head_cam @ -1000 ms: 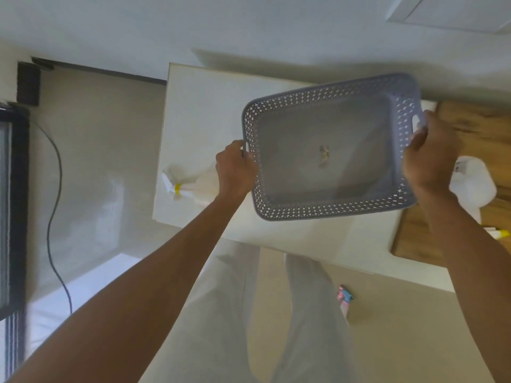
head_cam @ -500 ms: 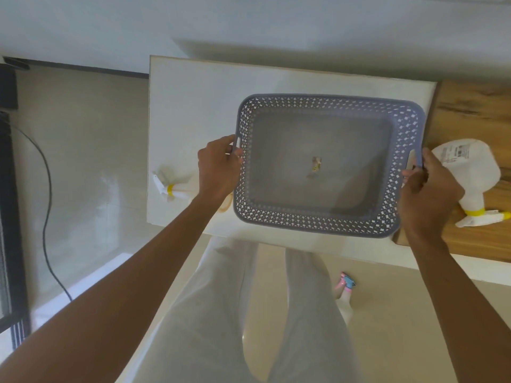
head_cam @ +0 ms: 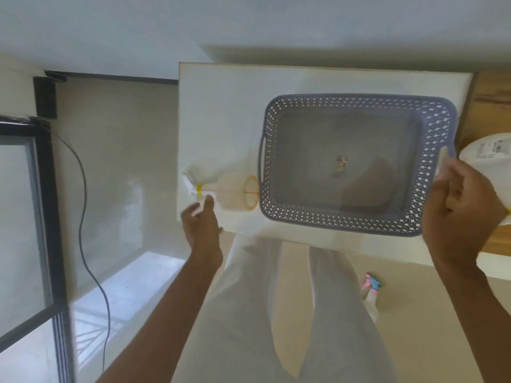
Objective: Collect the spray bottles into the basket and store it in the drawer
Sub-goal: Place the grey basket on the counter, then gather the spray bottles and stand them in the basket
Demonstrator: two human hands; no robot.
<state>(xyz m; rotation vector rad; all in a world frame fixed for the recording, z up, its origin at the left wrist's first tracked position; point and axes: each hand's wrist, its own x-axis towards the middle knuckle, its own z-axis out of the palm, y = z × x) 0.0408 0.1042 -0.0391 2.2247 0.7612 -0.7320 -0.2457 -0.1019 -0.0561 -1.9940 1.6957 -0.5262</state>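
Note:
A grey-blue perforated basket [head_cam: 331, 221] rests on the white cabinet top [head_cam: 221, 106], holding only a small scrap [head_cam: 341, 162]. A clear spray bottle [head_cam: 232, 194] with a yellow collar lies on its side just left of the basket, nozzle at the cabinet's left edge. My left hand [head_cam: 201, 225] is at that nozzle, fingers apart and blurred. My right hand [head_cam: 464, 211] is beside the basket's right handle with loosened fingers. It partly hides a white spray bottle [head_cam: 486, 153] on the wooden top. A pink and blue spray bottle [head_cam: 372, 288] stands on the floor.
A wooden surface [head_cam: 486, 106] adjoins the cabinet on the right. A black cable [head_cam: 83, 217] runs over the floor at left beside a black-framed glass door [head_cam: 41, 217]. A wall runs behind the cabinet. My legs stand close to its front edge.
The basket was set down on the cabinet top. My left hand let go of its left handle and moved left to the clear bottle's nozzle. My right hand loosened at the right handle.

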